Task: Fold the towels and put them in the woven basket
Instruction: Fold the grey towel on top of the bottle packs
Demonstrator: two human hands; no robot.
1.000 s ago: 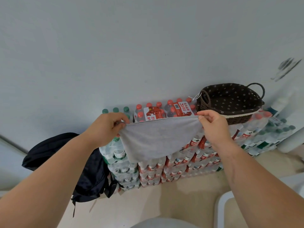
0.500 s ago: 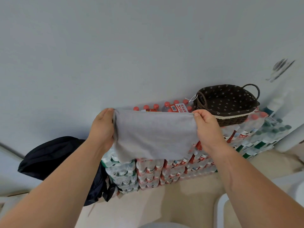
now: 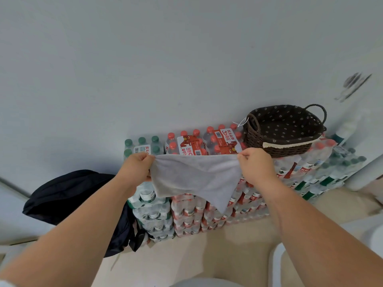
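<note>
Grey soft cloth towel (image 3: 194, 179) hangs mid-frame, our left hand (image 3: 135, 168) and right hand (image 3: 256, 165) pinching its top corners. Dark brown woven basket (image 3: 284, 129) waits upper right; one loose corner could slip, spoiling our fold.

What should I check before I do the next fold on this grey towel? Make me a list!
1. Left hand pinches a top corner of the towel: ok.
2. Right hand pinches the other top corner: ok.
3. Bottom edge level: not ok, it sags to a point on the right.
4. Woven basket has room: ok, only lining shows.
5. Woven basket steady on the bottle packs: cannot tell.
</note>
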